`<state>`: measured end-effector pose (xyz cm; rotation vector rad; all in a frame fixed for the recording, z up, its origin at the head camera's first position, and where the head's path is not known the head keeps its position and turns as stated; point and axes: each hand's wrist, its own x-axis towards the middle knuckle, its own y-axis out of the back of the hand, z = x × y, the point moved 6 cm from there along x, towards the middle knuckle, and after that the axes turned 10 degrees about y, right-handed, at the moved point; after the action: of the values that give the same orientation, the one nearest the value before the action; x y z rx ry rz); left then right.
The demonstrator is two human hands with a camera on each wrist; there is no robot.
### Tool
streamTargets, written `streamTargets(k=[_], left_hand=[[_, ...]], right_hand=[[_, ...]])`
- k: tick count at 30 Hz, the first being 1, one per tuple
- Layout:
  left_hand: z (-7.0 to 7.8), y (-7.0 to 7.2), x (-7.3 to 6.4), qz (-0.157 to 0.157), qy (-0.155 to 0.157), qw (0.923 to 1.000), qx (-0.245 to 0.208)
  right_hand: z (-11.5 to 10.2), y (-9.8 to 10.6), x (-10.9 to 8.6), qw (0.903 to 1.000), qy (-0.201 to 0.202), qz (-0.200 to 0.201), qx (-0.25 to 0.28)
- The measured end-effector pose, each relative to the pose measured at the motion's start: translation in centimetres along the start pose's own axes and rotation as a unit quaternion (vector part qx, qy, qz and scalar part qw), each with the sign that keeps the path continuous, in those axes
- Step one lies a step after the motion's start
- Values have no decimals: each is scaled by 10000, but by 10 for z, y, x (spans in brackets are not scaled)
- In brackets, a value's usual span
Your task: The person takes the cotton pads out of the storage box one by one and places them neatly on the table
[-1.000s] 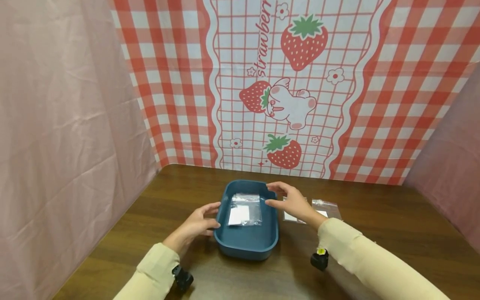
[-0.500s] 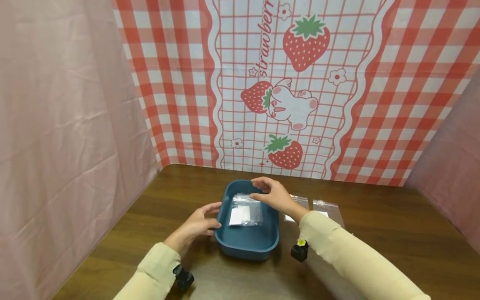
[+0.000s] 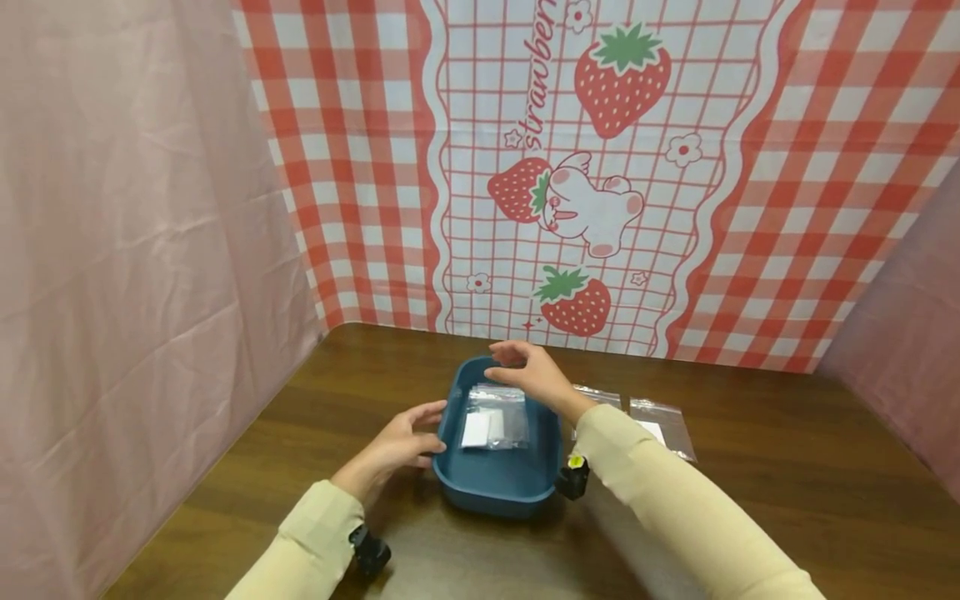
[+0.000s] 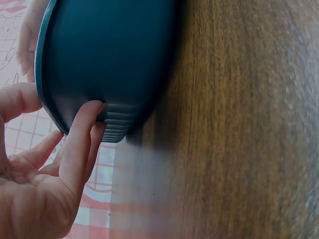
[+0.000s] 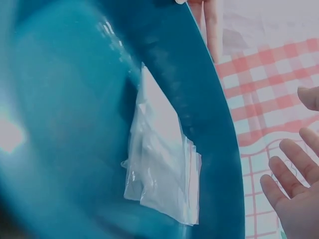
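Note:
A blue rectangular plastic bin point(image 3: 498, 500) stands on the table. My left hand point(image 3: 397, 442) holds its left wall: the thumb point(image 4: 20, 99) lies at the rim, and fingers point(image 4: 82, 134) touch the outside. Inside the bin lie overlapping clear zip bags point(image 3: 513, 417) with white pieces in them; the right wrist view shows these bags point(image 5: 167, 164) stacked, though I cannot tell how many. Above the bin's far right end is my right hand point(image 3: 532, 375), fingers spread and holding nothing. In the right wrist view, the palm and fingers of this hand point(image 5: 299, 184) are apart from the rim.
Right of the bin, two more clear zip bags lie on the wooden table point(image 3: 787, 467): one bag point(image 3: 600, 398) partly behind my right forearm, another bag point(image 3: 671, 425) farther right. A red-and-white strawberry cloth point(image 3: 570, 208) hangs behind; pink curtains point(image 3: 150, 250) flank the table.
My right hand has moved left and slightly away from me, from the bin's right rim to above its far end. The left hand stays on the bin, and the bags inside keep their place.

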<state>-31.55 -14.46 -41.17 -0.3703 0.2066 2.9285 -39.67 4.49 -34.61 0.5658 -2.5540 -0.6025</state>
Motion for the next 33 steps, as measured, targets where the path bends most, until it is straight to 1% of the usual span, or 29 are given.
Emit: streamTargets(k=[4,6,7,8,10,12,13,15,17,20,22,24,27,29,31,33], left_hand=[[1,1,0,-9,44,10000,1],[1,2,0,2,82,10000,5],[2,2,1,5,101,9999,10],[2,2,1,18,123,9999,49],[2,3,1,44,168,9998,85],[1,3,0,56,175,9998,105],[1,4,1,62,180,9998,104],[1,4,1,23,140,9999,76],[1,3,1,-38,88,9999,51],[1,2,0,-89,57,9999,26],[1,1,0,-122,49,9999,-2],[1,0,0,-159,26,9999,-28],[1,0,0,-203,-9,9998,-49],[1,0,0,-173,12,9998,-23],[1,0,0,-131,53,9999,7],[1,0,1,-113,87,9999,40]], right_hand=[[3,-3,6,10000,29,-4,42],[4,-5,8,9999,66,-99,66],[-1,-6,7,9998,115,-174,49],[-5,-7,6,9996,137,-260,40],[-4,-11,9,9989,176,-432,-16],[-2,-16,11,9977,169,-633,-178],[0,-19,12,9966,190,-740,-294],[14,-26,16,9939,127,-966,-512],[18,-31,15,9900,40,-1221,-711],[21,-39,14,9846,9,-1535,-831],[24,-44,13,9799,15,-1753,-953],[28,-49,12,9725,11,-2024,-1151],[35,-56,9,9564,-110,-2518,-1473],[38,-58,7,9461,-246,-2790,-1625],[41,-59,5,9387,-347,-2980,-1697],[43,-60,4,9350,-433,-3071,-1722]])
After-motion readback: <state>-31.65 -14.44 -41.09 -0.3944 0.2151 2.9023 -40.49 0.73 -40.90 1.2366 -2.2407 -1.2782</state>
